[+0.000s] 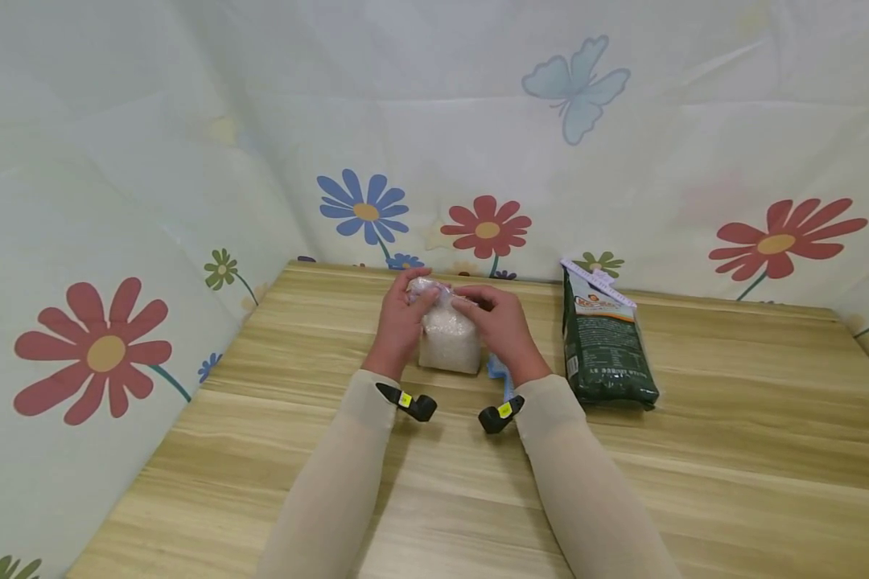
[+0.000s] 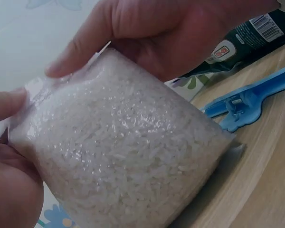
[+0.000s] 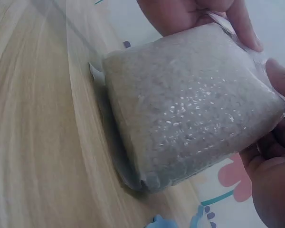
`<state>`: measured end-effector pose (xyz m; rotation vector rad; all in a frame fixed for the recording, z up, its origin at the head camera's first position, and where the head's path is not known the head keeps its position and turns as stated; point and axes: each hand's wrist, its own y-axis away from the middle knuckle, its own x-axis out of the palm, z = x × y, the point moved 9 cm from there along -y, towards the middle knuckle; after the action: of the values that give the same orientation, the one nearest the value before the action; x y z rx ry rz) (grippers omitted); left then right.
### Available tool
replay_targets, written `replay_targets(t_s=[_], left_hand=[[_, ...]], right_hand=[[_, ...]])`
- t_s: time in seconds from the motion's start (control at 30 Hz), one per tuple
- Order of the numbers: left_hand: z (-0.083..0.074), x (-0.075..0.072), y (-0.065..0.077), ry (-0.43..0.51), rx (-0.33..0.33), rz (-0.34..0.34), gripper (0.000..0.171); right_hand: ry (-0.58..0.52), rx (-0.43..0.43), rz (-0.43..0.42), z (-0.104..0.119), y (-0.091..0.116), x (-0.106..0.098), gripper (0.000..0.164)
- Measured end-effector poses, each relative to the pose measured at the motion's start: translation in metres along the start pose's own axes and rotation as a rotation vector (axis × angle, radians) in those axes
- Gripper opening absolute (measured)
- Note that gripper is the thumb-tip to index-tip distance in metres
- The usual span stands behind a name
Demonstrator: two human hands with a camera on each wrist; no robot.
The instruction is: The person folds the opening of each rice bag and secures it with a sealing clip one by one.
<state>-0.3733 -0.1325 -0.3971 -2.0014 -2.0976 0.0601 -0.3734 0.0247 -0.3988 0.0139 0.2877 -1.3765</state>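
A clear plastic bag of white rice (image 1: 450, 342) stands upright on the wooden table, filled with grains up to near its gathered top. My left hand (image 1: 400, 318) pinches the top of the bag at its left side, thumb toward me. At the other top corner my right hand (image 1: 503, 326) pinches the plastic between thumb and fingers. Both thumbs press on the near face of the bag's neck in the left wrist view. Beside the bag, partly under my right wrist, lies a blue plastic sealing clip (image 2: 242, 104).
To the right a dark green printed package (image 1: 610, 362) lies on the table (image 1: 731, 418), with a white sealing clip (image 1: 597, 281) across its top. A flower-patterned sheet (image 1: 434, 121) hangs behind and at the left of the table.
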Motion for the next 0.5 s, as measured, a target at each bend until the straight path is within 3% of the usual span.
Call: replay_targets(t_s=[0.13, 0.37, 0.5], left_hand=[[0.004, -0.002, -0.003, 0.025, 0.002, -0.018, 0.028], [0.007, -0.008, -0.002, 0.125, 0.000, -0.111, 0.020], [0.010, -0.007, -0.002, 0.203, -0.016, -0.102, 0.009]], right_hand=[[0.011, -0.019, -0.026, 0.000, -0.001, -0.004, 0.036], [-0.045, -0.105, -0.131, 0.001, 0.001, -0.010, 0.029], [-0.057, -0.140, -0.148, 0.003, 0.001, -0.011, 0.026]])
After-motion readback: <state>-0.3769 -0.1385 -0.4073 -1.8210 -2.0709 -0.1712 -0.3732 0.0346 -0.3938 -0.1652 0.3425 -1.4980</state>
